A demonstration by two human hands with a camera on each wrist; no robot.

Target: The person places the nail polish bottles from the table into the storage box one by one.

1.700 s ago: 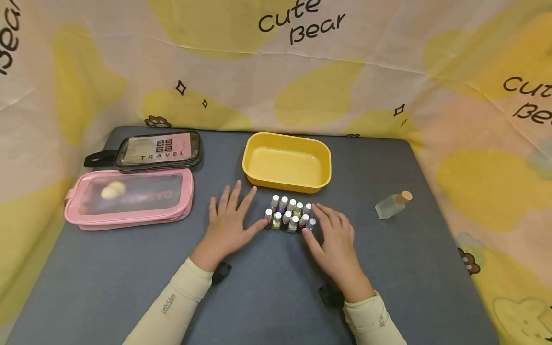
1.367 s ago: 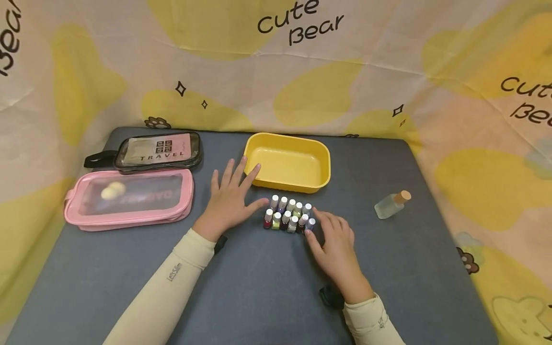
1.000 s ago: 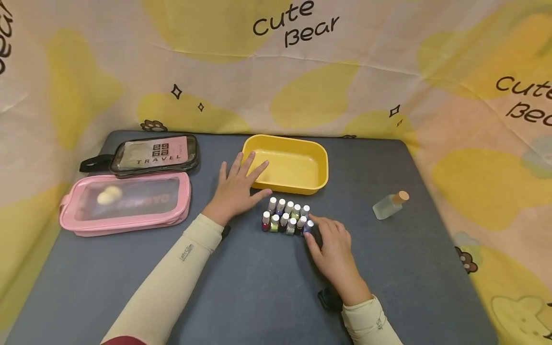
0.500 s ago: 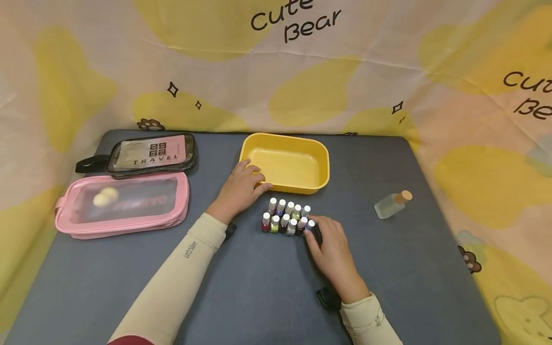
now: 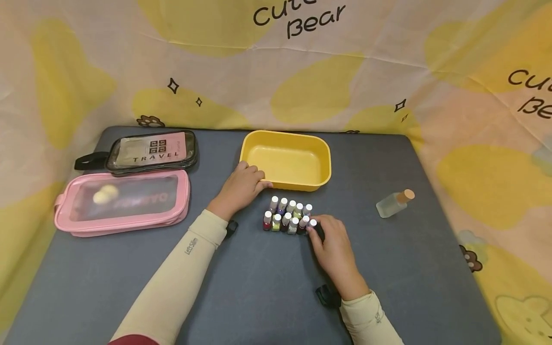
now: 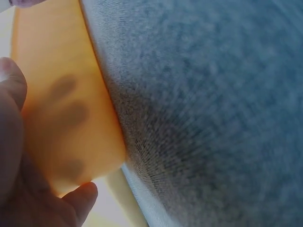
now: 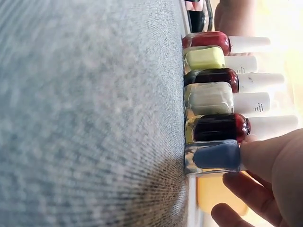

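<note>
- We see the left hand (image 5: 242, 186) gripping the yellow basin (image 5: 297, 185) at its near left corner, with fingers curled over the rim; the left wrist view shows dark finger shapes through the wall.
- From that grip, the basin spreads away to the right and beyond.
- We see the right hand (image 5: 334, 249) pinching the blue bottle (image 7: 215, 157) near its cap, between thumb and fingertips.
- The blue bottle stands upright in this pinch, at the right end of the nearer row.
- Just left of the pinch we find a dark red bottle (image 7: 215, 127), then a pale grey bottle (image 7: 208, 98) and more of the row.
- Just beyond and left of the pinch stands the back row of white-capped bottles (image 5: 282, 206).
- Well to the right of the pinch we see a frosted bottle (image 5: 390, 206) with a wood-toned cap.
- Left of the left hand's grip lies a pink pouch (image 5: 129, 224); behind it, a black-edged pouch (image 5: 153, 149) marked TRAVEL.
</note>
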